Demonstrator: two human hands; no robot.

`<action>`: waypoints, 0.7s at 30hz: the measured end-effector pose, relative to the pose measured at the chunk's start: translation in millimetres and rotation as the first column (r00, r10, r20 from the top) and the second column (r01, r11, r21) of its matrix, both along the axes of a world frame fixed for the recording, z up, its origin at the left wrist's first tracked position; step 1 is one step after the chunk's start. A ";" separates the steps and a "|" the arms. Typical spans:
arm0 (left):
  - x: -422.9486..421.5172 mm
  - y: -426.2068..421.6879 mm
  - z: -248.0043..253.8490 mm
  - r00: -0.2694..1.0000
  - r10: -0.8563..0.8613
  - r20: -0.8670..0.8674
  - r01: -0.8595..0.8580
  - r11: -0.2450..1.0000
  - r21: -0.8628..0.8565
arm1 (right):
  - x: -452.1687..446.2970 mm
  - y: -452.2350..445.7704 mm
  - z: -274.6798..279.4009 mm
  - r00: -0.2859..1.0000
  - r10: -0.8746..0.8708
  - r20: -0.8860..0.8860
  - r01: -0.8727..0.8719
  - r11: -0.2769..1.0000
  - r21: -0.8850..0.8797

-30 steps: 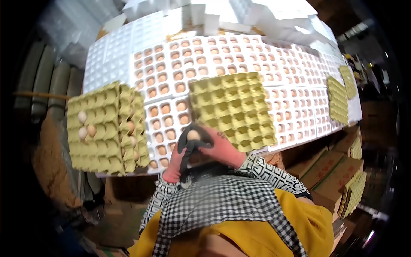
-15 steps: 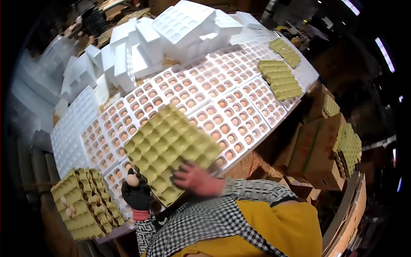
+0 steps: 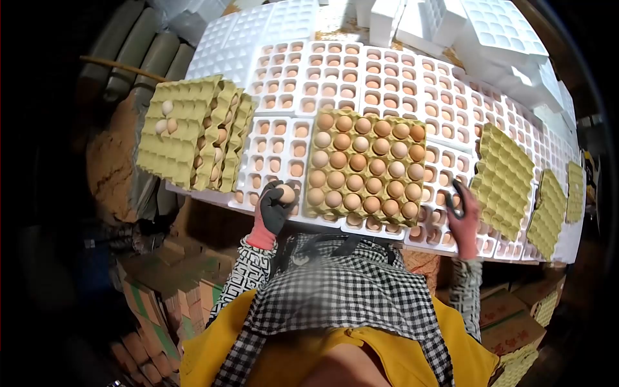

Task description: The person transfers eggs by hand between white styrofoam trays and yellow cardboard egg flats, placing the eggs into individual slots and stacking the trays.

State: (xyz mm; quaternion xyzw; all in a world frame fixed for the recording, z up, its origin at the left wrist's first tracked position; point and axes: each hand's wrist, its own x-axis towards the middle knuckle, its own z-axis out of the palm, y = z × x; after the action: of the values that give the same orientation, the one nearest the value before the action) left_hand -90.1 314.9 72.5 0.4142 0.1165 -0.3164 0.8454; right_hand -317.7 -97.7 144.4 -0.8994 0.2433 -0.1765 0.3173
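Observation:
My left hand (image 3: 273, 211), in a black-palmed glove with a pink cuff, is closed around a light brown egg (image 3: 285, 193). Just right of it, a yellow-green pulp egg tray (image 3: 311, 209) full of brown eggs lies over white foam egg trays (image 3: 267, 120). My right hand (image 3: 463, 222), also gloved, has its thumb and fingers apart and grips nothing. Beside that hand, an empty pulp tray (image 3: 504, 182) lies on the foam trays; whether they touch I cannot tell.
On the left sits a stack of pulp trays (image 3: 174, 138) with a few loose eggs (image 3: 167, 107) on top and more between layers. White foam boxes (image 3: 500, 29) pile up along the back. More empty pulp trays (image 3: 547, 213) lie right. Cardboard boxes (image 3: 509, 322) stand below the table.
The empty pulp tray has gone from in front of me to the right, and the egg-filled tray shows there now. My right hand has let go. The view has turned left.

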 end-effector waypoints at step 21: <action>305.3 211.8 253.4 0.282 -0.855 0.435 -0.544 0.231 0.807 | 371.2 319.5 125.0 0.836 0.462 0.296 -0.505 0.859 0.084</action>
State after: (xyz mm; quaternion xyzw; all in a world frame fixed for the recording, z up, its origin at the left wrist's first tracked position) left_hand 215.2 526.7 325.9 0.9286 -0.3000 0.0191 0.2174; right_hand 53.5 221.8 269.4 -0.8716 -0.0238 -0.1892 0.4516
